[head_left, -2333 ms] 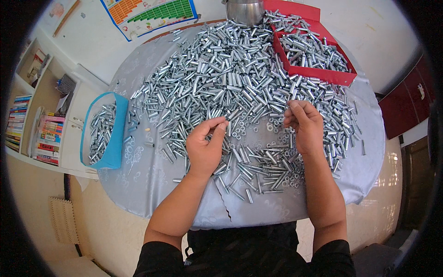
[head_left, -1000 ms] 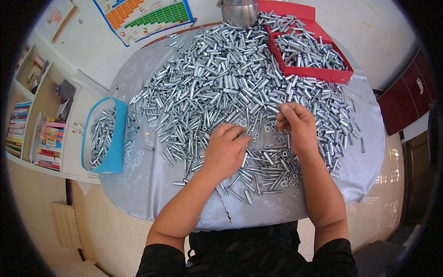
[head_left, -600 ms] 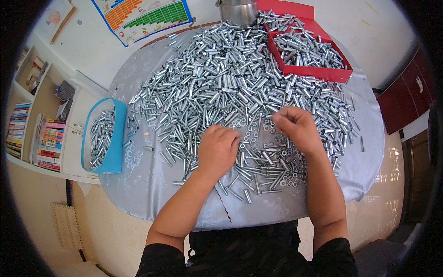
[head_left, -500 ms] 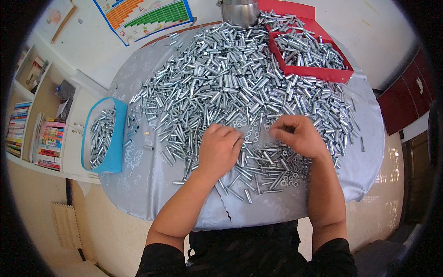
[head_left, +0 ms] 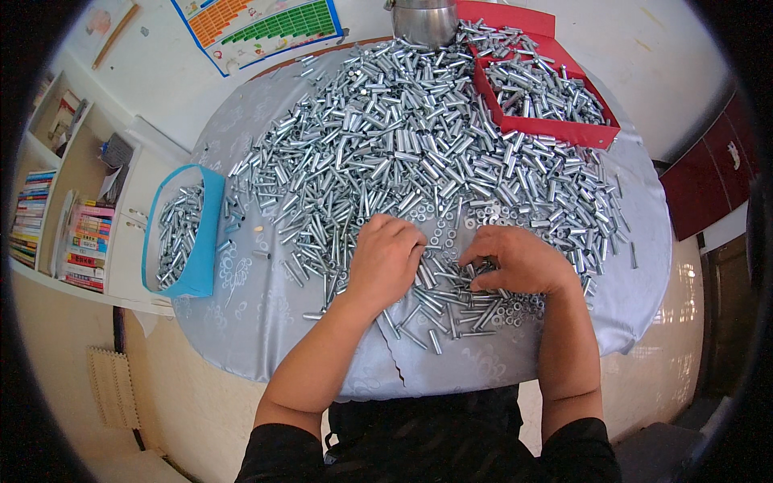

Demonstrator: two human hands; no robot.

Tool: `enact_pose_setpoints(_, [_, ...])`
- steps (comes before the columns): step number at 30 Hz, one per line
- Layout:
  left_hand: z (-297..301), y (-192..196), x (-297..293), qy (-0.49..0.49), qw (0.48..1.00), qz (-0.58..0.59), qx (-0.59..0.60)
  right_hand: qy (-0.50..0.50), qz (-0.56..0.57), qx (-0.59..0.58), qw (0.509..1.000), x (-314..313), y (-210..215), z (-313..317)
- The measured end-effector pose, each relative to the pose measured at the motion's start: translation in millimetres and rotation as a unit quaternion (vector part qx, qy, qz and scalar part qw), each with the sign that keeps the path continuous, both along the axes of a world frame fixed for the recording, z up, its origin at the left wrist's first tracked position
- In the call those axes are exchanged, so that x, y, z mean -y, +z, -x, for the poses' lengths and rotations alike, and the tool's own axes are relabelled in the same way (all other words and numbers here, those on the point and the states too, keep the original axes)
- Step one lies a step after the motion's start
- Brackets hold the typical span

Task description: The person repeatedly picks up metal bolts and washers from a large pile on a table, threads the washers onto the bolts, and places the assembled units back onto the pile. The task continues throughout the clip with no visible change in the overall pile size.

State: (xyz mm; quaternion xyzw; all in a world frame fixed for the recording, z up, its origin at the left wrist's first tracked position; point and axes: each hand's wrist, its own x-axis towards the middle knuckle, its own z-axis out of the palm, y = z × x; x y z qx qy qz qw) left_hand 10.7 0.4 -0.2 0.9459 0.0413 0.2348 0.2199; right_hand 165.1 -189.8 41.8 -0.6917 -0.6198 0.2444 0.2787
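Observation:
My left hand [head_left: 385, 256] rests at the near edge of a big heap of silvery metal sleeves and bolts [head_left: 378, 153]. Its fingers are curled in against the thumb, and whatever they hold is hidden. To the right, my right hand [head_left: 522, 262] hovers low over the loose bolts [head_left: 431, 306], thumb and fingers apart in a downward curve with nothing visible between them. Small nuts and washers [head_left: 436, 240] lie between the two hands. More nuts [head_left: 509, 312] are gathered just below the right hand.
A blue open-topped box [head_left: 205, 233] of metal sleeves stands on the left. At the far right, a red box [head_left: 555, 126] holds more pieces, with a steel pot [head_left: 425, 24] beside it. The grey tablecloth [head_left: 322, 366] has a tear near the front edge.
My right hand has come down toward me, from the nuts to the near bolts, and its thumb and fingers have parted. The left hand has stayed almost in place.

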Motion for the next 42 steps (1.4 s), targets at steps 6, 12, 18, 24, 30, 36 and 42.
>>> enact_pose_setpoints(6, [1, 2, 4, 0.019, 0.983, 0.179, 0.042, -0.127, 0.005, -0.131, 0.983, -2, 2, -2])
enact_pose_setpoints(12, [5, 1, -10, -0.040, 0.655, 0.750, 0.084, -0.216, -0.029, -0.256, 0.942, -7, -7, -3])
enact_pose_setpoints(18, [7, -2, -24, -0.108, 0.480, 0.867, 0.076, -0.213, -0.035, -0.277, 0.936, -10, -8, -1])
enact_pose_setpoints(24, [7, 0, -22, -0.093, 0.520, 0.847, 0.065, -0.204, -0.052, -0.312, 0.927, -12, -15, -1])
enact_pose_setpoints(30, [6, -3, -12, -0.017, 0.707, 0.702, 0.089, -0.218, -0.073, -0.357, 0.905, -14, -16, 0])
enact_pose_setpoints(36, [5, 1, -7, -0.020, 0.712, 0.694, 0.104, -0.201, -0.081, -0.380, 0.899, -19, -23, 2])
enact_pose_setpoints(42, [4, 5, 1, -0.023, 0.751, 0.650, 0.116, -0.204, -0.082, -0.368, 0.903, -19, -22, 4])
